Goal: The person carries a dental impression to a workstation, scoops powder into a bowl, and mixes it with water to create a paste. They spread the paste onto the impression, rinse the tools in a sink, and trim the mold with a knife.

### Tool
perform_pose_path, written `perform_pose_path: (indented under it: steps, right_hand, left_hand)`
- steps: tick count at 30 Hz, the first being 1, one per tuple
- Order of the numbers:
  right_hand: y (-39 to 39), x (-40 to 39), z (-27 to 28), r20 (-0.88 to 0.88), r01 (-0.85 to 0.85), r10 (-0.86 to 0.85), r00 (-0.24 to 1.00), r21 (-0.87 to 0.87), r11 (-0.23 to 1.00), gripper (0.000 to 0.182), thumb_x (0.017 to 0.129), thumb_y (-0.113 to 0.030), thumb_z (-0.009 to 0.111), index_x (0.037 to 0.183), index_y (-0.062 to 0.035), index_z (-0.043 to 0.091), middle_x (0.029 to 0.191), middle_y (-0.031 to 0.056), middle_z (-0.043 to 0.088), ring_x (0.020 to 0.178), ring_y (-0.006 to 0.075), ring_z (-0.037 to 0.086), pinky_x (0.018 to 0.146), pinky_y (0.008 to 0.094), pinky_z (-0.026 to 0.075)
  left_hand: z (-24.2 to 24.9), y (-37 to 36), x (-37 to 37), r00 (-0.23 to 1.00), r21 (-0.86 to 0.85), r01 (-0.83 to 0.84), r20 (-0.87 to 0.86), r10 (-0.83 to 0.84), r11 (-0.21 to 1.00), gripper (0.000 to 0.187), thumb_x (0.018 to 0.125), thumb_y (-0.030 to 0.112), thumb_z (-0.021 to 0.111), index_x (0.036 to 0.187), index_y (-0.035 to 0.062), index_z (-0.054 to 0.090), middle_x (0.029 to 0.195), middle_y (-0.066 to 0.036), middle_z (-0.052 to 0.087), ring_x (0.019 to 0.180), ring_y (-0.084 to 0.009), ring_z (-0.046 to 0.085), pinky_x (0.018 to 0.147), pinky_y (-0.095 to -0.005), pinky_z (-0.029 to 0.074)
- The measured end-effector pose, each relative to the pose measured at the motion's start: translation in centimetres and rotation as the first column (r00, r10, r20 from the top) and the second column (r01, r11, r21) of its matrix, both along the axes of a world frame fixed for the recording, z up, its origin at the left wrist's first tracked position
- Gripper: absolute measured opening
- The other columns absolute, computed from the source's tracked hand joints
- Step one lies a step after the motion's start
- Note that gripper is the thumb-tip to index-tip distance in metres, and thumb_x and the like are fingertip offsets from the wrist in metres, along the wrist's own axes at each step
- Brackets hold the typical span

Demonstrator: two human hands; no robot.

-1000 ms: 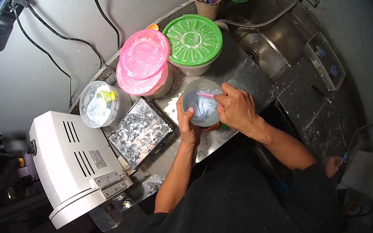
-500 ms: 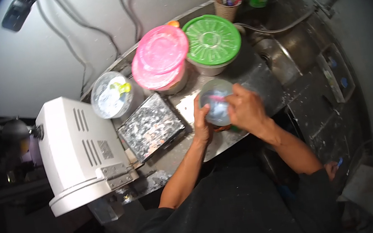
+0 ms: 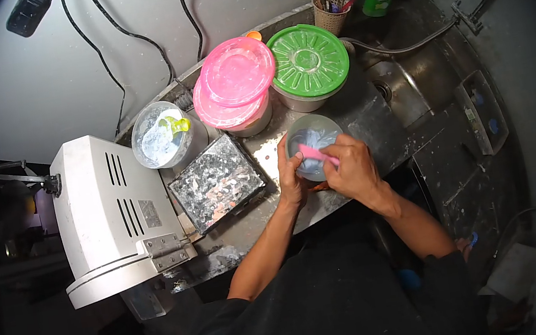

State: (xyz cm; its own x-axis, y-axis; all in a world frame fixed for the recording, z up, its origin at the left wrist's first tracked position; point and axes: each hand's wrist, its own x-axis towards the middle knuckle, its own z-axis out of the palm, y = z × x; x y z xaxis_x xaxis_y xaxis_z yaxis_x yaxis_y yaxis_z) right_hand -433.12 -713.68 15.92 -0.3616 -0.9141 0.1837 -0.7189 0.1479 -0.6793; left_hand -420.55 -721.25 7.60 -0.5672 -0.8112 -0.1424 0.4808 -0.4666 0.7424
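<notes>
A translucent round bowl [image 3: 310,122] is in front of me near the counter's front edge, with a smooth pale grey-blue mixture [image 3: 326,136] inside. My left hand [image 3: 291,179] is closed around the bowl's left side, thumb at the rim. In the fist of my right hand [image 3: 354,167] is a pink mixing spatula [image 3: 311,153]; its blade reaches down into the mixture. My right fingers cover the rear of the spatula. Something orange under the bowl is mostly hidden.
Left of the bowl sits a speckled, plaster-spattered box [image 3: 215,182], beside a white machine [image 3: 99,212]. Behind stand a tub [image 3: 137,145] of white powder with a yellow-green scoop [image 3: 176,125], pink-lidded tubs [image 3: 237,69] and a green-lidded tub [image 3: 309,59]. A sink [image 3: 411,89] lies to the right.
My right hand has shifted slightly down and turned, and the pink spatula now shows clearly across the bowl. My left hand keeps its hold. The whole view has moved slightly.
</notes>
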Motion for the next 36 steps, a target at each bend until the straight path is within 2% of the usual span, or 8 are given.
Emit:
perform_pose_path:
  steps: [7,12,16,27,29,31,34,36]
  right_hand:
    - [0.4,-1.4,0.8,-0.076,-0.069,0.070,0.995,0.020,0.997,0.016,0.071,-0.003,0.065,0.085,-0.0016,0.072,0.077,0.0142,0.060,0.070,0.0335,0.063,0.064,0.0405,0.051]
    - [-0.6,-4.3,0.1,-0.117,0.037,-0.032,0.993,0.033,0.999,0.017,0.070,-0.001,0.066,0.087,0.0009,0.068,0.080,0.0175,0.063,0.077,0.0374,0.064,0.069,0.0422,0.051]
    - [-0.9,-5.2,-1.8,-0.093,0.024,-0.017,0.996,0.071,0.997,0.019,0.071,-0.001,0.067,0.089,0.0022,0.065,0.082,0.0199,0.066,0.079,0.0392,0.065,0.073,0.0428,0.051]
    - [-0.9,-4.4,-3.8,0.020,0.075,-0.074,0.997,-0.077,0.994,0.017,0.075,-0.003,0.071,0.092,0.0010,0.067,0.081,0.0163,0.066,0.069,0.0280,0.067,0.062,0.0345,0.052]
    - [-0.9,-4.2,-3.8,0.014,0.080,-0.079,0.997,-0.105,0.991,0.018,0.075,-0.003,0.071,0.092,0.0006,0.067,0.082,0.0154,0.066,0.069,0.0278,0.066,0.062,0.0344,0.051]
    - [-1.0,-4.1,-3.9,0.029,0.098,-0.095,0.995,-0.116,0.988,0.018,0.074,-0.003,0.071,0.091,0.0000,0.067,0.083,0.0151,0.064,0.070,0.0301,0.065,0.063,0.0374,0.051]
    - [-0.9,-3.6,-3.0,0.099,0.140,-0.136,0.986,-0.036,0.990,0.025,0.073,-0.006,0.074,0.096,-0.0013,0.067,0.089,0.0152,0.063,0.076,0.0309,0.065,0.068,0.0383,0.052]
    - [-0.7,-3.5,-2.6,0.037,0.152,-0.150,0.988,-0.058,0.987,0.032,0.073,-0.008,0.078,0.102,-0.0016,0.067,0.094,0.0146,0.063,0.080,0.0295,0.065,0.071,0.0371,0.052]
  left_hand:
    - [0.2,-0.2,-0.2,1.000,0.005,0.029,0.011,-0.029,1.000,0.065,0.085,0.030,0.056,0.142,0.0055,0.033,0.129,-0.014,0.048,0.118,-0.0245,0.049,0.102,-0.0399,0.040]
    - [-2.4,-1.8,-1.5,0.950,0.002,0.058,0.306,-0.056,0.998,0.042,0.094,0.031,0.043,0.124,0.0020,0.047,0.115,-0.020,0.055,0.104,-0.0317,0.056,0.089,-0.0408,0.045]
    - [-5.4,-3.6,-1.9,0.673,-0.579,0.322,0.697,0.248,0.749,0.038,0.100,0.026,0.037,0.113,-0.0036,0.057,0.112,-0.034,0.054,0.101,-0.0489,0.054,0.090,-0.0491,0.042]
    - [-0.5,-0.6,2.3,0.665,-0.476,0.164,0.700,0.259,0.864,0.068,0.103,0.037,0.040,0.144,-0.0154,0.026,0.133,-0.033,0.051,0.121,-0.0423,0.053,0.103,-0.0415,0.040]
    - [-0.8,2.6,3.9,0.764,-0.417,-0.018,0.581,0.281,0.909,0.057,0.096,0.021,0.057,0.139,-0.0103,0.036,0.119,-0.025,0.058,0.105,-0.0325,0.060,0.092,-0.0379,0.047]
    - [-0.8,4.5,4.8,0.661,-0.453,0.125,0.702,0.266,0.883,0.049,0.084,0.011,0.069,0.127,-0.0048,0.051,0.106,-0.018,0.058,0.094,-0.0288,0.057,0.086,-0.0383,0.047]
    - [-1.3,4.5,4.7,0.578,-0.745,0.431,0.661,0.479,0.509,0.048,0.071,0.007,0.077,0.116,0.0032,0.062,0.101,-0.012,0.053,0.093,-0.0259,0.051,0.084,-0.0374,0.046]
    - [-1.8,4.1,4.2,0.578,-0.703,0.497,0.705,0.410,0.509,0.043,0.068,0.008,0.078,0.110,0.0063,0.066,0.103,-0.013,0.053,0.096,-0.0291,0.049,0.085,-0.0396,0.045]
